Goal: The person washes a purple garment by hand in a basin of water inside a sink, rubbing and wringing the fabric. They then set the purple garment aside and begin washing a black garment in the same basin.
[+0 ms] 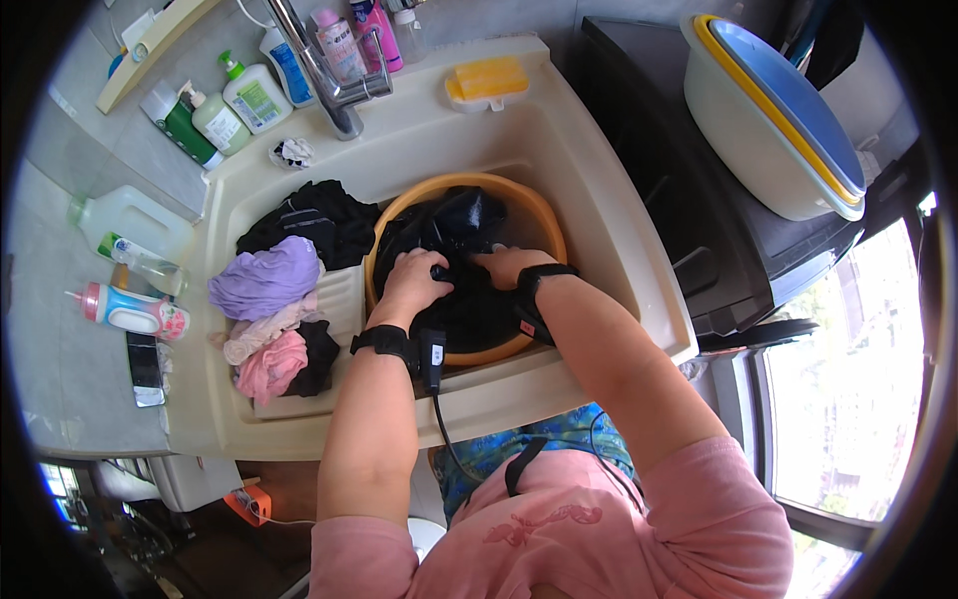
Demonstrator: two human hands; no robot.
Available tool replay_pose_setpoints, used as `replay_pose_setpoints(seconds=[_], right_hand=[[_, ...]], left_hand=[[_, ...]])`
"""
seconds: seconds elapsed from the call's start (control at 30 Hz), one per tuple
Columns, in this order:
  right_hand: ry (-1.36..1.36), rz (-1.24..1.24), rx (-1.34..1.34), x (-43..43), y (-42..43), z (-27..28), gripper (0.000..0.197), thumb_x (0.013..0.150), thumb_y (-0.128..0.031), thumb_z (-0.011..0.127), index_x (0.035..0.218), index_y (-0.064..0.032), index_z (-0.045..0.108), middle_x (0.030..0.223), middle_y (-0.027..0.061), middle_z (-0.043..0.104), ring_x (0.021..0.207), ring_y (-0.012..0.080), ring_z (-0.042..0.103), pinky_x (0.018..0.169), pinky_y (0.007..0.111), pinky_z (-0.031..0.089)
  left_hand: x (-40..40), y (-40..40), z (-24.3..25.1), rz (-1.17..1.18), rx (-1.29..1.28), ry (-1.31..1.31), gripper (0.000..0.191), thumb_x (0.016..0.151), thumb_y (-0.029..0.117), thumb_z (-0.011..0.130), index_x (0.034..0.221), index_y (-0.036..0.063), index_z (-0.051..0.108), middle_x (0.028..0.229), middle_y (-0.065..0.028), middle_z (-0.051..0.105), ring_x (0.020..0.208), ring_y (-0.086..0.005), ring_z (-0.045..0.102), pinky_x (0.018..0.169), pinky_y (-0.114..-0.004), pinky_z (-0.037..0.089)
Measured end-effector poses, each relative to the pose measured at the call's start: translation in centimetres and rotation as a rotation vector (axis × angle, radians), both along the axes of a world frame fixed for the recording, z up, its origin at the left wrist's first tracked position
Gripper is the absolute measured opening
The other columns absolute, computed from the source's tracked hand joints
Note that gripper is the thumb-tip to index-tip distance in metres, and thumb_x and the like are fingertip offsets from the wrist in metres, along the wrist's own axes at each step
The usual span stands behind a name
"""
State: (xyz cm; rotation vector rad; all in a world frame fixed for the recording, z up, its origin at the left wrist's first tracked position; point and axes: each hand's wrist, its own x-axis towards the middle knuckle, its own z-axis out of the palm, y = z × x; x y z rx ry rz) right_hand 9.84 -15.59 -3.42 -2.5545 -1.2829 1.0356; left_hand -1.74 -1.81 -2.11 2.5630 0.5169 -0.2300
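Note:
An orange plastic basin [557, 224] stands in the laundry sink [599, 202], with wet black cloth [471, 299] and water in it. My left hand [415, 281] is on the cloth at the basin's left side, its fingers bent around a fold. Farther right, my right hand [513, 266] reaches into the cloth, its fingertips partly hidden. Both wrists wear black straps. Left of the basin, on the ribbed washboard part, lie a black garment [322, 221], a purple cloth [266, 277], a pink cloth [273, 367] and a pale cloth [262, 333].
A chrome faucet [318, 67] rises behind the sink. Pump bottles [254, 97] line its back left rim, and a yellow soap bar [490, 75] sits in a dish. Stacked basins [763, 127] stand at right on a black cabinet. A cable hangs from my left wrist.

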Motion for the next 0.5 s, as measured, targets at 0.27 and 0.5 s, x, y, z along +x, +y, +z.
replay_pose_setpoints(seconds=[0.27,0.5], right_hand=[[-0.094,0.014,-0.040,0.6,0.4,-0.4,0.044,0.077,-0.008,0.044,0.118,-0.0232,0.049,0.119,0.0137,0.048,0.106,0.0295,0.048,0.089,0.036,0.039],[0.034,-0.324,0.698,2.7,1.5,2.8,0.028,0.073,-0.003,0.047,0.098,-0.0053,0.059,0.096,0.0141,0.061,0.090,0.0273,0.057,0.079,0.033,0.044]], left_hand=[[-0.5,0.3,-1.1,0.083,-0.005,0.281,0.055,0.073,0.035,0.060,0.122,0.0142,0.045,0.126,-0.0152,0.042,0.115,-0.0288,0.041,0.095,-0.035,0.035],[0.2,-1.0,2.7,0.163,0.092,-0.075,0.044,0.066,0.023,0.067,0.106,0.0071,0.056,0.102,-0.0140,0.058,0.098,-0.0286,0.053,0.086,-0.033,0.041]])
